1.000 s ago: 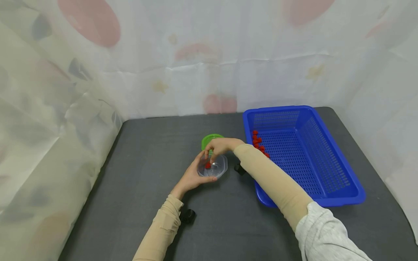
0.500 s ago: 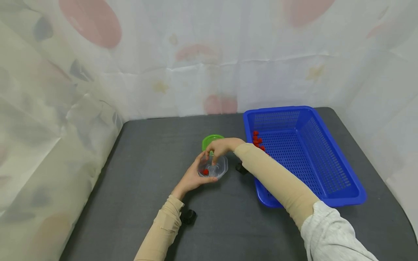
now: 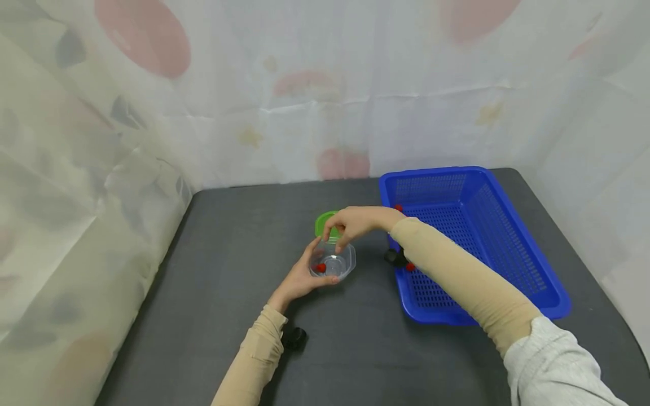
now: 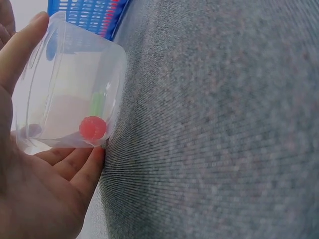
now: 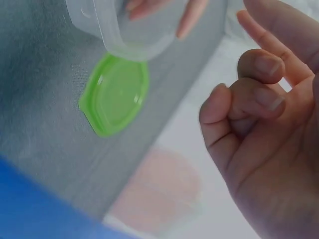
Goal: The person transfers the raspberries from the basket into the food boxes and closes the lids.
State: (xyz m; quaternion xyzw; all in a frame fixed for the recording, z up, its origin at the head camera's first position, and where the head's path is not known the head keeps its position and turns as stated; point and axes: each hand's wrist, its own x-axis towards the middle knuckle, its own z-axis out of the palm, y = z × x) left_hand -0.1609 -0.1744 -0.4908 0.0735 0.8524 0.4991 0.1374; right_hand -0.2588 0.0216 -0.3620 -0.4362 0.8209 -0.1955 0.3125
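Observation:
My left hand [image 3: 299, 276] holds a clear plastic container [image 3: 339, 265] by its side, thumb at the front and fingers behind. Inside, at the bottom near that hand, lies one small red raspberry-like piece [image 4: 92, 128]. Over the container's far right rim hovers my right hand [image 3: 358, 220], its fingers loosely bent. In the right wrist view nothing sits between its fingers. A green lid [image 5: 117, 94] lies flat on the table just behind the container, partly covered by the right hand in the head view.
To the right stands a blue slotted basket [image 3: 472, 237]. More red pieces [image 3: 398, 208] are along its left side, most of them hidden by the right forearm. A dark grey cloth covers the table [image 3: 244, 242], with patterned curtains behind and at the left.
My right hand has let go of the red piece, which dropped to the container's bottom. The right hand and forearm then moved up and right. The left hand stays nearly still.

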